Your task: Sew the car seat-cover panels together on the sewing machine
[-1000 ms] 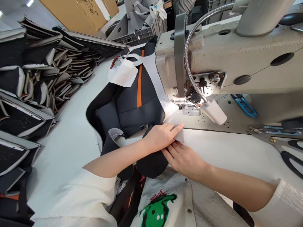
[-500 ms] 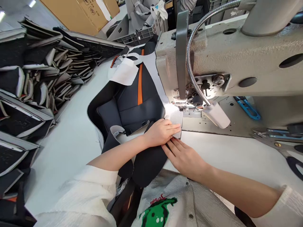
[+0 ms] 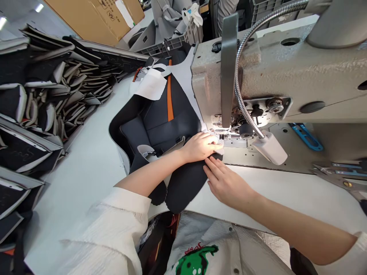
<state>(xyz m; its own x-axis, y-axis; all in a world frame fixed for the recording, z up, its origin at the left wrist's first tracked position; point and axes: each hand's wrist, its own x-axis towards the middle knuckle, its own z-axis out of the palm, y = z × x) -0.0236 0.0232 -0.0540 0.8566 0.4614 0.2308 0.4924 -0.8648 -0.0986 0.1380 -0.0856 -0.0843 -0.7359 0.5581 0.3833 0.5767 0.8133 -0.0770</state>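
The black cover [image 3: 156, 131] is spread on the white counter [image 3: 83, 175], its near flap [image 3: 185, 185] reaching towards 6 o'clock. The left hand [image 3: 200, 148] is half curled over pale fabric [image 3: 220, 150] at the cover's 4 o'clock edge, just beside the needle area; whether the fabric is pinched cannot be told. The right hand [image 3: 228, 185], set at 5 o'clock from the left, is held open, its fingers nearly straight and close together, and the flap's edge is touched by the fingertips, nothing being gripped. The sewing machine [image 3: 275, 72] is placed at 2 o'clock from both hands, and scissors [image 3: 341, 184] are seen at 3 o'clock from the right.
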